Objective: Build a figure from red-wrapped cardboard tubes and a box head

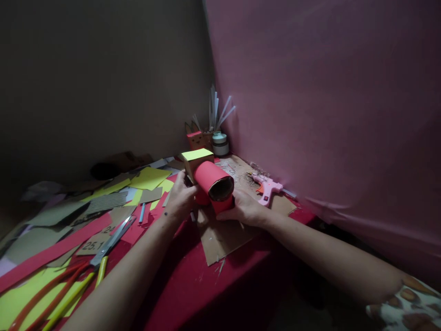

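Observation:
Between my two hands is a cardboard model (213,177) with a red paper-covered tube, open and hollow at the near end, and a boxy rear part topped in yellow-green paper. My left hand (182,196) grips its left side, fingers partly hidden behind it. On the other side my right hand (243,209) closes round the red lower part, thumb at the front. Beneath the model lies a piece of brown cardboard (223,239) on the red tabletop (193,285).
A pink glue gun (268,187) rests right of the model. Scissors (103,253) with orange handles and a yellow-handled tool (74,296) lie at left among paper and cardboard scraps (148,178). Behind stand a lidded jar (220,145) and white sticks (215,110). A pink wall covering (327,115) borders the right.

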`<state>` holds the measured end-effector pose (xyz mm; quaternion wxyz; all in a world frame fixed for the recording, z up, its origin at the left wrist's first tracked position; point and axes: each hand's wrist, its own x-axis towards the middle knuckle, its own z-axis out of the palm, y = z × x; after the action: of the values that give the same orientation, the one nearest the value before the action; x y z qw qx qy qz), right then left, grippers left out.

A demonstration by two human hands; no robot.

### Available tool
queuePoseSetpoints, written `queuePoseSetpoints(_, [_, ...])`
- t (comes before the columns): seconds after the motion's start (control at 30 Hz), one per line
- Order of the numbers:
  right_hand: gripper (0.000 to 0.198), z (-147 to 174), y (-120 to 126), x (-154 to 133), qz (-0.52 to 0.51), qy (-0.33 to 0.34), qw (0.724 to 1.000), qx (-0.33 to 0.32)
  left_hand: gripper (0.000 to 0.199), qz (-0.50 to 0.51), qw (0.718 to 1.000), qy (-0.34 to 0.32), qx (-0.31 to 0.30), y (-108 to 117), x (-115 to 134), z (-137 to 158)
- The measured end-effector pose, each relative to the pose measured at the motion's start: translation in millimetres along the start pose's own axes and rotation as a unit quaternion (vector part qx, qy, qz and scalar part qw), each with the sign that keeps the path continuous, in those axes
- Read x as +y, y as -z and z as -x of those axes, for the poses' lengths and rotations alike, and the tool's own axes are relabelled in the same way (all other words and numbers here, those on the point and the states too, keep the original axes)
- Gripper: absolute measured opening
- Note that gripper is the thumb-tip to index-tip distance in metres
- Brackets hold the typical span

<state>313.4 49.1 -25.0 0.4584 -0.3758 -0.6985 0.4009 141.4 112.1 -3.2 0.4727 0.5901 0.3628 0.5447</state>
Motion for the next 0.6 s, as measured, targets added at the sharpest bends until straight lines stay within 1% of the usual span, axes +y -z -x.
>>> queuePoseSetpoints(0.23, [0.070,0.2,0.4,3.2,0.018,0.021,1.000,0.003,0.042,-0.015,1.000,0.006,-0.003,-0.3,-1.1,2.5])
queuePoseSetpoints(0.4, [0.065,0.3,0.2,2.7,0.026,0.015,1.000,0.001,0.042,-0.022,1.000,-0.001,-0.005,1.4,-2.8,2.0])
queuePoseSetpoints(0.5, [0.065,0.7,0.4,0.6,0.018,0.014,1.000,-0.003,0.043,-0.024,1.000,-0.006,-0.006,1.0,-2.0,2.0])
queuePoseSetpoints(0.6, [0.067,1.4,0.7,-1.4,0.008,0.010,1.000,-0.006,0.040,-0.026,1.000,-0.010,-0.005,0.4,-2.9,1.6])
